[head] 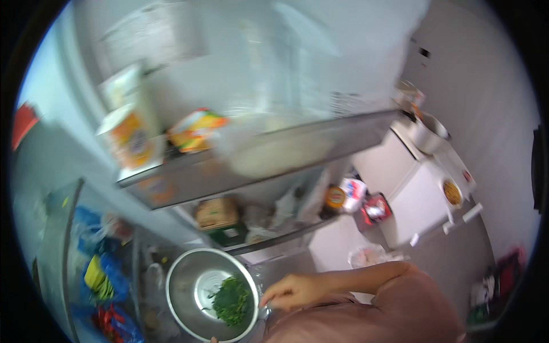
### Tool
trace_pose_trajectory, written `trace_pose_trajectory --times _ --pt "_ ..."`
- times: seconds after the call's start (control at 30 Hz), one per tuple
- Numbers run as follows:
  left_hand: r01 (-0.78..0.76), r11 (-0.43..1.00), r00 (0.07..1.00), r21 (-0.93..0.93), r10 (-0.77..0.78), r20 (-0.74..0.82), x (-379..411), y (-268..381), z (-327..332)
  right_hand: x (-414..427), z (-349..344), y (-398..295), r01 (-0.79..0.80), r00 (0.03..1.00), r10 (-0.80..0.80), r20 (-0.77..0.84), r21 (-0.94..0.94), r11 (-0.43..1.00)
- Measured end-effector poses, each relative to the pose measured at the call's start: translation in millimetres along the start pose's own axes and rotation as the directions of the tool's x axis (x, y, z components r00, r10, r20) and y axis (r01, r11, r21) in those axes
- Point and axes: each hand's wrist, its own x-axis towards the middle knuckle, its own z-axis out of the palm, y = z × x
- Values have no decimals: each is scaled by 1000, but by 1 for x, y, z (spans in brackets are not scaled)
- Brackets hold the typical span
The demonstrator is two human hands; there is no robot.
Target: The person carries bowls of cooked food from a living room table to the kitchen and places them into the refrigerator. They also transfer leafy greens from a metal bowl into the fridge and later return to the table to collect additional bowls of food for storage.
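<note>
A stainless steel bowl (pixel 172 296) with leafy greens (pixel 233 300) inside is in front of me at the bottom. At its lower rim, a fingertip of my left hand (pixel 214 340) shows; the rest of that hand is out of the frame. My right hand (pixel 286 293) is at the bowl's right rim with fingers bent and fingertips close together. Whether they grip the rim or the clear plastic beside it cannot be told. Above the bowl, an open refrigerator door's shelf (pixel 266 158) carries a white and orange tub (pixel 128 139) and an orange and yellow packet (pixel 197 130).
A lower door shelf (pixel 291 236) holds a box (pixel 216 214) and bags. At the left, a clear drawer (pixel 70 240) contains blue plastic bags (pixel 113 274) and a red bag (pixel 109 323). Beyond the door are a white pot (pixel 426 135), a dish of yellow food (pixel 452 192) and a jar (pixel 335 197).
</note>
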Motion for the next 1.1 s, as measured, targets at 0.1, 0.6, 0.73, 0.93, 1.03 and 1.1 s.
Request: trace_pose_trajectory --times 0.1,0.6,0.73,0.93,1.03,1.1 --pt "19 996 999 82 -15 -49 -24 7 29 -86 -40 89 -173 898 261 -354 260 950" --pt "-405 895 912 187 411 7 -6 -33 -15 -498 -187 301 233 -412 523 -746 469 852" --pt "-206 978 945 -18 204 255 9 -27 -42 -597 -221 308 291 -596 440 -672 330 898" --pt "-387 918 914 86 370 165 -46 -70 54 -678 -270 315 406 -683 482 -549 263 875" --pt "-415 901 907 126 399 134 -59 -83 80 -704 -292 328 474 -675 520 -523 232 849" --pt "-430 890 902 150 417 114 -67 -89 89 -717 -302 339 520 -661 555 -505 224 824"
